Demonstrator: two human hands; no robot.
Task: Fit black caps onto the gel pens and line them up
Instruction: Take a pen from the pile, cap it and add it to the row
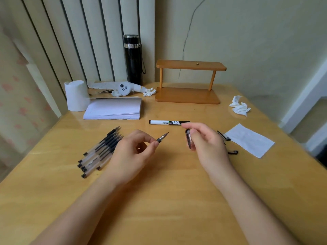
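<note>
My left hand [131,151] grips an uncapped gel pen [162,137] near its tip, which points up and to the right. My right hand [207,140] holds a dark translucent cap [188,140] between thumb and fingers, a short gap to the right of the pen tip. Several uncapped gel pens [100,149] with clear barrels lie side by side at the left, partly hidden by my left hand. Loose black caps [223,135] [233,152] lie on the table just right of my right hand.
A black-and-white marker [168,122] lies just beyond my hands. A white paper slip [249,139] sits at the right, crumpled tissue [239,106] behind it. A paper stack [114,108], paper roll [76,96], black flask [133,59] and wooden shelf [188,82] stand at the back.
</note>
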